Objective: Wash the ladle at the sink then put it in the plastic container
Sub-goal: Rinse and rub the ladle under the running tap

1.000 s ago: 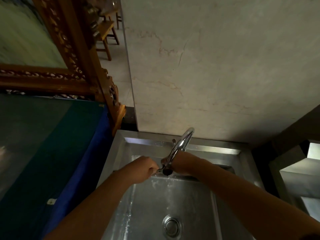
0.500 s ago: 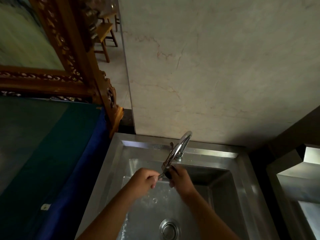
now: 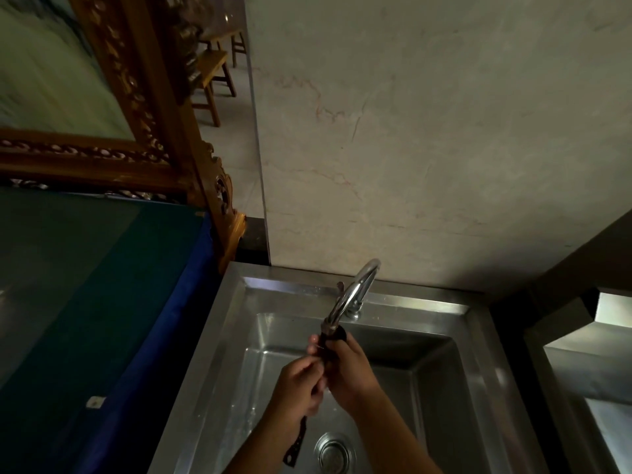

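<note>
Over the steel sink (image 3: 225,319) both my hands hold a dark ladle under the curved chrome tap (image 3: 355,292). My left hand (image 3: 301,384) is closed around the ladle's black handle (image 3: 297,443), whose end sticks out below my wrist above the sink floor. My right hand (image 3: 349,367) wraps the ladle's dark bowl (image 3: 337,336) right beneath the spout. Most of the ladle is hidden by my fingers. No plastic container is in view.
The drain (image 3: 333,451) lies below my hands. A blue-green covered surface (image 3: 85,302) borders the sink on the left, with a carved wooden frame (image 3: 150,107) behind it. A marble wall (image 3: 427,148) rises behind the tap. A second steel basin (image 3: 588,364) sits at the right.
My hands have drawn closer together and toward me in the basin, and the ladle's handle end now shows below my left wrist. The view has tilted down slightly.
</note>
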`<state>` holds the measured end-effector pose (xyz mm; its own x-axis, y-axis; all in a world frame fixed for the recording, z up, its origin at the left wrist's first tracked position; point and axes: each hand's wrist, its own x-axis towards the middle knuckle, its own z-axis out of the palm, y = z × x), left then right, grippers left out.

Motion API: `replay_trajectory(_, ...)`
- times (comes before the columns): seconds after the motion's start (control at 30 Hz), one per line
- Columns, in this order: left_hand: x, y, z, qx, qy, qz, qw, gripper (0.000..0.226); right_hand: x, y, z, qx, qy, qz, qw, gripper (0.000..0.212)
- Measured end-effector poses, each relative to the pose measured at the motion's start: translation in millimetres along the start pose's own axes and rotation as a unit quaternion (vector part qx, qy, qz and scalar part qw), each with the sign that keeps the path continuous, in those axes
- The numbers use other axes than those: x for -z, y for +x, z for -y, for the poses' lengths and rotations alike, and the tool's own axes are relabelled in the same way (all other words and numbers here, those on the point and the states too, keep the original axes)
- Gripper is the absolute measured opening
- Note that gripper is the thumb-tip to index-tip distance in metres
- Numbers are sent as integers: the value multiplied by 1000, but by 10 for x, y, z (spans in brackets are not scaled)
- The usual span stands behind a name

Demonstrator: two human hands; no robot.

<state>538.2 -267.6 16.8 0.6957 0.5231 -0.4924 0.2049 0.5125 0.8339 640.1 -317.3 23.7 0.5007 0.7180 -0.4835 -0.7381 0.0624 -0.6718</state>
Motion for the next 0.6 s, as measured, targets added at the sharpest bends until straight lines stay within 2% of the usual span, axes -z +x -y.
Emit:
replay_trajectory(0.1,-30,-44,26,55,-111,23,992,21,-11,-22,65,-17,0,31,999,18)
replay_trajectory(0.2,-6,-43,22,99,-230,56,966,24,-12,-36,124,-32,2,82,996,20)
replay_trajectory(0.3,44,0,12,123,-292,97,944,26,54,-33,125,-17,23,123,992,21)
replay_trajectory(0.37,56,35,15,128,-283,104,945,32,91,-26,126,-11,30,126,992,16)
replay_trajectory(0.43,41,56,3,117,-237,91,960,36,116,8,131,-11,14,107,994,12)
replay_trajectory(0.6,-32,59,-49,55,-110,46,991,20,75,119,148,1,-35,76,997,23)
